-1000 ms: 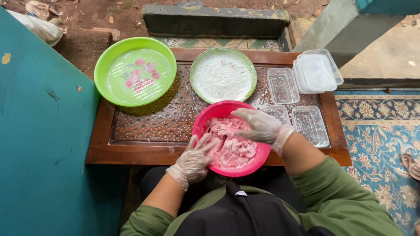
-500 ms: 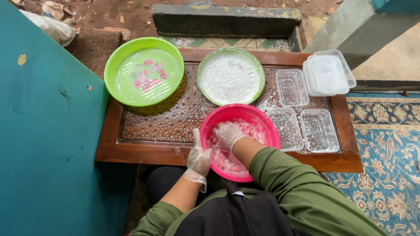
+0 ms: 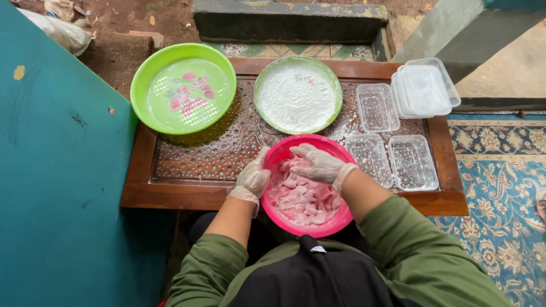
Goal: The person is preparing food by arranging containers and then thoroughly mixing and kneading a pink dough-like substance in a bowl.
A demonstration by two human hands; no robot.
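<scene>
Pink bowl (image 3: 335, 219) sat at the near edge of the wooden table (image 3: 187, 196), roughly 6 o'clock in frame, overhanging toward the person's lap, and was loaded with pale pink floured pieces (image 3: 304, 196). Left hand (image 3: 253, 177), in a clear plastic glove, was at the bowl's 9 o'clock rim, fingers curled over the edge and gripping it. Right hand (image 3: 318, 164), also gloved, was inside the bowl at about 12 o'clock, resting on the pieces with fingers loosely bent and spread; couldn't tell whether it actually pinched a piece. Green plate with white flour (image 3: 297, 94) was just beyond the bowl at 12 o'clock, near but apart from it. Green basin (image 3: 183, 88) with a few pink bits in it was at 10 o'clock, overhanging the table's far left corner. Three clear plastic containers (image 3: 412, 162) lay open at the bowl's 2 to 3 o'clock, the nearest just beside the rim, with a stack of clear lids (image 3: 425, 88) at the far right corner. Teal wall (image 3: 57, 182) ran at 9 o'clock, patterned rug (image 3: 495, 170) at 3 o'clock.
</scene>
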